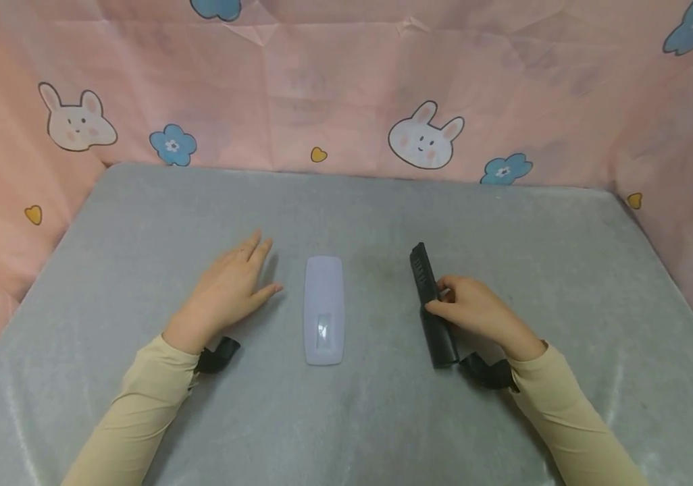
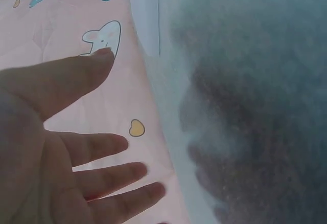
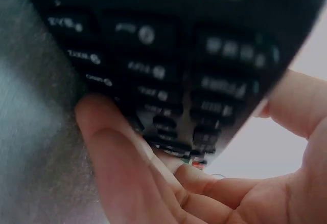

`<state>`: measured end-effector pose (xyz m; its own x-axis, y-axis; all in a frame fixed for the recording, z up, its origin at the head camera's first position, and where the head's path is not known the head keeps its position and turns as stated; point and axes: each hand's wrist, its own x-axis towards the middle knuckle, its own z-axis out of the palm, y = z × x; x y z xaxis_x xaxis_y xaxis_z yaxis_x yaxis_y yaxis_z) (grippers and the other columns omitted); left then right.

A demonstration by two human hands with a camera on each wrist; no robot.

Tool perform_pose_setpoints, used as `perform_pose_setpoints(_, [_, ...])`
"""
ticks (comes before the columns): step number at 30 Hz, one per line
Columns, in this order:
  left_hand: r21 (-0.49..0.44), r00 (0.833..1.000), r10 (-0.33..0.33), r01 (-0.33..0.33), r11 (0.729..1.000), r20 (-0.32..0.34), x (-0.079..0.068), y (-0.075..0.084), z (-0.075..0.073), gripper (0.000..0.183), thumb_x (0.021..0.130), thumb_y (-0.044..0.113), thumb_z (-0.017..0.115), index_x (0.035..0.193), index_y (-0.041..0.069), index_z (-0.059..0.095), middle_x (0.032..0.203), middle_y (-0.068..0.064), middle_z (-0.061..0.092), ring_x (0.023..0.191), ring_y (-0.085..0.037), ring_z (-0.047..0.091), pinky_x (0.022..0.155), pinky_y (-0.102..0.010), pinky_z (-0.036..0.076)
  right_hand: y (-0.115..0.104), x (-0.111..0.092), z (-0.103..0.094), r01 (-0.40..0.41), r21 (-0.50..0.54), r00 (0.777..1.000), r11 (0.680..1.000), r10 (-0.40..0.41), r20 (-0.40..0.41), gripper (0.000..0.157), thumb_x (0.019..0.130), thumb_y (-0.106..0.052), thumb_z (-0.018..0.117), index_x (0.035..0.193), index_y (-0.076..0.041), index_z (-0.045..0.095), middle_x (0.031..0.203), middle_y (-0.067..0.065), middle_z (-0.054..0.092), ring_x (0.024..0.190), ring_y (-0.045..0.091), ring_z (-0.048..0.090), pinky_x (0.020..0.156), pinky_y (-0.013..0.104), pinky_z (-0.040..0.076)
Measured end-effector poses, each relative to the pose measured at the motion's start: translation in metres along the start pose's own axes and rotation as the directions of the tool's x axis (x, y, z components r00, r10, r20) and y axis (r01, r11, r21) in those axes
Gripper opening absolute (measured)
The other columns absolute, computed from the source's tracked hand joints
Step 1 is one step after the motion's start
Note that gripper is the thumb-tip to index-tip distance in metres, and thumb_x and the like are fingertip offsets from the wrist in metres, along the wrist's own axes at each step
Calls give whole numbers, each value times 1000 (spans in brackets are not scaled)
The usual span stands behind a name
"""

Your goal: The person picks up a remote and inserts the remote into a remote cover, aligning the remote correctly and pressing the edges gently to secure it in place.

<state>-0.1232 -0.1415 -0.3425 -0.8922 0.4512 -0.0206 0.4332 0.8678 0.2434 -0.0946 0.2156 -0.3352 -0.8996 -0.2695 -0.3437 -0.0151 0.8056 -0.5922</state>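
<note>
My right hand [image 1: 474,304] grips a long black remote control [image 1: 434,324] by its middle, thumb on one side and fingers on the other. The remote is tilted up on its edge over the cloth, and its rows of buttons [image 3: 163,70] face the right wrist camera. Left of it a pale lilac, oblong plastic piece [image 1: 324,290] lies lengthwise on the table, with a small glossy patch near its closer end. Beyond that piece, to its left, my left hand [image 1: 225,287] hovers with fingers spread and holds nothing.
A grey cloth covers the table [image 1: 358,418]. Pink fabric [image 1: 334,81] printed with rabbits, flowers and hearts hangs behind it and along both sides. Black wrist mounts [image 1: 219,356] stick out from both beige sleeves [image 1: 134,412].
</note>
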Motion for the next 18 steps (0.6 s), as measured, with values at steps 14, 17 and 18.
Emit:
perform_pose_setpoints(14, [-465, 999, 22, 0, 885, 41, 5, 12, 19, 24, 92, 22, 63, 96, -1, 67, 83, -5, 65, 76, -16, 58, 70, -33, 50, 5, 1, 0, 19, 105, 1000, 994, -19, -3, 27, 87, -13, 54, 104, 8, 55, 62, 1, 53, 52, 13, 46, 50, 28, 41])
perform_pose_setpoints(17, [-547, 995, -17, 71, 834, 103, 6, 18, 21, 27, 93, 23, 61, 99, -2, 67, 85, -7, 67, 75, -15, 60, 68, -31, 50, 6, 1, 0, 36, 153, 999, 988, -39, 14, 23, 89, -11, 53, 101, 9, 53, 61, -1, 51, 51, 11, 41, 50, 27, 38])
perform_pose_setpoints(18, [-572, 992, -33, 100, 814, 125, 6, 20, 22, 28, 94, 23, 61, 101, -3, 66, 85, -7, 68, 75, -15, 62, 67, -30, 51, 6, 0, 0, 42, 175, 999, 984, -46, 21, 27, 89, -9, 53, 107, 11, 52, 58, -1, 48, 49, 10, 38, 49, 26, 36])
